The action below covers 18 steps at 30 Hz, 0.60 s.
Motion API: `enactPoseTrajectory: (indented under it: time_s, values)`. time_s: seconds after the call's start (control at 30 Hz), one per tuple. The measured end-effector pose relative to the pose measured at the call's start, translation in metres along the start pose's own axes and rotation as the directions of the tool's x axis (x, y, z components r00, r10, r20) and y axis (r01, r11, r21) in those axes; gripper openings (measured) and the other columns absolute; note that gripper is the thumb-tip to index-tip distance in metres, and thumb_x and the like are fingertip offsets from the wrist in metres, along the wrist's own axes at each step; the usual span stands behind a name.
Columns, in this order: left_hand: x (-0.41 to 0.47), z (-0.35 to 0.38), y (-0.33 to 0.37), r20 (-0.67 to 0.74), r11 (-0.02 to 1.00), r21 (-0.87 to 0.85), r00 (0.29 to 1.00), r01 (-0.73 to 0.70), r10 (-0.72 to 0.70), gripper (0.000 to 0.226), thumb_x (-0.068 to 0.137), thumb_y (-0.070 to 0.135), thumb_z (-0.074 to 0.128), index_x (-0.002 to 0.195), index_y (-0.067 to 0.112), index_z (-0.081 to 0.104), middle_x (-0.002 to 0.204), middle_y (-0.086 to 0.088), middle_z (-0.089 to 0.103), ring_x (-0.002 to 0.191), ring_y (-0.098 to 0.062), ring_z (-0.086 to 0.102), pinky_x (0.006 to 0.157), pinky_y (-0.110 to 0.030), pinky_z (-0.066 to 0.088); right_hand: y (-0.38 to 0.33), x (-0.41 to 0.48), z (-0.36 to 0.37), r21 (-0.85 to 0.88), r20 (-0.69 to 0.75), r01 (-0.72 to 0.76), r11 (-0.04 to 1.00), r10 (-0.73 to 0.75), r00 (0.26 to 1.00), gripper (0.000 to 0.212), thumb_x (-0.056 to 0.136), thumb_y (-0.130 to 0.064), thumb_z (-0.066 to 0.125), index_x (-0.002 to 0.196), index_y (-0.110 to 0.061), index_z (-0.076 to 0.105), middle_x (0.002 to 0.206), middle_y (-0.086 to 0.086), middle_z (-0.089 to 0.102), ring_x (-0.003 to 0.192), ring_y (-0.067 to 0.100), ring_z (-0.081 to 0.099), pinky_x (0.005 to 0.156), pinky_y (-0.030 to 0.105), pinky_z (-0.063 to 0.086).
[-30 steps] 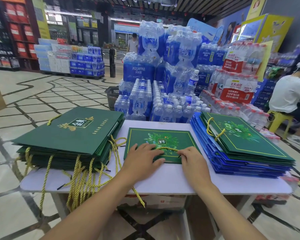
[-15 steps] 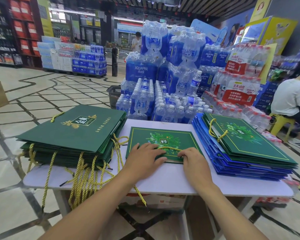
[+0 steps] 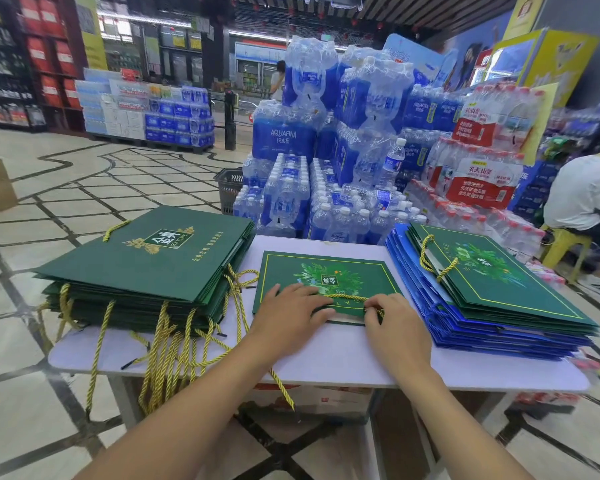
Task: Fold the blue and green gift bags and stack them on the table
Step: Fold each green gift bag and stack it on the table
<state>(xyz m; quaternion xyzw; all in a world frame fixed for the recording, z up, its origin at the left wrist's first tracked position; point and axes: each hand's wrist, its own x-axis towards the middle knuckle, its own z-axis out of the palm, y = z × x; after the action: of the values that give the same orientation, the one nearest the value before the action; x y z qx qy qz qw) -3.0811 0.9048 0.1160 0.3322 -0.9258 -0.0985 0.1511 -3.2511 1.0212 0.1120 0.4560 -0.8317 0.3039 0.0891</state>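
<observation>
The left hand (image 3: 288, 311) was laid flat, fingers straight and slightly spread, on the near half of a green gift bag (image 3: 326, 271), while the right hand (image 3: 395, 323) was curled at the bag's near edge, its fingertips seemingly pinched on the gold cord handle (image 3: 347, 298) that was draped across the printed face. The bag was seen lying flattened at the middle of the white table (image 3: 326, 362), apart from both piles. The step was judged to be the tucking of the handle and the pressing of the fold; it would be done well if the cord were kept inside the bag's outline and the crease were pressed evenly before the bag was lifted. To the left, a stack of larger green bags (image 3: 146, 258) was spread with cords hanging over the table edge; to the right, a stack of blue bags (image 3: 465, 327) was topped by a few green ones. Shrink-wrapped water bottle packs (image 3: 284, 140) were piled behind.
</observation>
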Motion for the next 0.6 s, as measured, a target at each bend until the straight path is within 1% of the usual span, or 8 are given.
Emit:
enactPoseTrajectory:
  time_s: [0.2, 0.27, 0.3, 0.37, 0.43, 0.5, 0.53, 0.6]
  values:
    - [0.001, 0.002, -0.001, -0.005, 1.0, -0.013, 1.0, 0.008, -0.008, 0.044, 0.107, 0.058, 0.03, 0.142, 0.045, 0.055, 0.152, 0.018, 0.048, 0.149, -0.013, 0.031, 0.123, -0.05, 0.018, -0.004, -0.003, -0.004, -0.044, -0.001, -0.008, 0.999, 0.008, 1.0, 0.024, 0.1, -0.035, 0.049, 0.108, -0.035, 0.071, 0.106, -0.015, 0.057, 0.08, 0.012, 0.057, 0.057, 0.025, 0.039]
    - [0.002, 0.002, -0.002, -0.011, 0.999, -0.037, 1.0, 0.022, -0.022, 0.043, 0.108, 0.057, 0.029, 0.139, 0.046, 0.057, 0.151, 0.019, 0.05, 0.148, -0.011, 0.033, 0.123, -0.05, 0.019, -0.004, -0.005, -0.004, -0.03, -0.042, 0.001, 1.0, -0.003, 0.999, 0.025, 0.1, -0.034, 0.051, 0.114, -0.035, 0.071, 0.114, -0.015, 0.055, 0.077, 0.013, 0.056, 0.055, 0.023, 0.035]
    - [0.002, 0.002, -0.003, -0.022, 0.998, -0.061, 0.999, 0.032, -0.033, 0.043, 0.108, 0.057, 0.029, 0.135, 0.045, 0.06, 0.147, 0.019, 0.054, 0.144, -0.011, 0.038, 0.122, -0.051, 0.021, -0.005, -0.006, -0.005, 0.002, -0.084, 0.017, 1.0, -0.016, 0.996, 0.026, 0.099, -0.031, 0.054, 0.119, -0.034, 0.07, 0.121, -0.012, 0.053, 0.074, 0.013, 0.056, 0.053, 0.021, 0.032]
    - [0.004, 0.001, -0.005, -0.06, 0.994, -0.103, 0.997, 0.049, -0.056, 0.044, 0.109, 0.056, 0.026, 0.116, 0.038, 0.065, 0.123, 0.017, 0.066, 0.127, -0.012, 0.053, 0.118, -0.053, 0.029, -0.007, -0.009, -0.006, 0.09, -0.2, 0.07, 0.993, -0.05, 0.979, 0.034, 0.095, -0.023, 0.062, 0.128, -0.031, 0.065, 0.133, -0.006, 0.049, 0.068, 0.014, 0.055, 0.05, 0.017, 0.028]
    - [0.006, 0.002, -0.008, -0.096, 0.992, -0.109, 0.993, 0.057, -0.067, 0.044, 0.109, 0.056, 0.024, 0.094, 0.03, 0.057, 0.095, 0.012, 0.065, 0.106, -0.015, 0.059, 0.112, -0.053, 0.035, -0.009, -0.011, -0.01, 0.159, -0.301, 0.118, 0.98, -0.066, 0.951, 0.035, 0.093, -0.019, 0.066, 0.126, -0.028, 0.063, 0.134, -0.004, 0.047, 0.066, 0.014, 0.056, 0.048, 0.019, 0.03]
    - [0.007, 0.004, -0.009, -0.121, 0.992, -0.115, 0.991, 0.052, -0.066, 0.043, 0.109, 0.055, 0.024, 0.084, 0.03, 0.048, 0.083, 0.011, 0.058, 0.096, -0.016, 0.058, 0.109, -0.051, 0.037, -0.008, -0.011, -0.012, 0.192, -0.306, 0.129, 0.973, -0.066, 0.95, 0.019, 0.093, -0.02, 0.067, 0.11, -0.028, 0.063, 0.117, -0.007, 0.055, 0.065, 0.011, 0.056, 0.048, 0.023, 0.035]
    - [0.008, 0.004, -0.009, -0.13, 0.991, -0.124, 0.99, 0.043, -0.059, 0.043, 0.109, 0.055, 0.024, 0.081, 0.03, 0.045, 0.08, 0.011, 0.056, 0.092, -0.015, 0.056, 0.108, -0.051, 0.038, -0.008, -0.011, -0.012, 0.192, -0.277, 0.115, 0.975, -0.059, 0.959, 0.01, 0.094, -0.024, 0.067, 0.1, -0.03, 0.063, 0.101, -0.012, 0.06, 0.065, 0.008, 0.056, 0.049, 0.023, 0.036]
    - [0.009, 0.005, -0.01, -0.146, 0.992, -0.126, 0.988, 0.027, -0.045, 0.043, 0.109, 0.056, 0.025, 0.079, 0.031, 0.042, 0.078, 0.011, 0.054, 0.087, -0.014, 0.053, 0.107, -0.051, 0.039, -0.007, -0.01, -0.01, 0.169, -0.203, 0.065, 0.984, -0.03, 0.979, 0.006, 0.094, -0.033, 0.066, 0.089, -0.033, 0.064, 0.072, -0.015, 0.061, 0.063, 0.002, 0.056, 0.049, 0.023, 0.035]
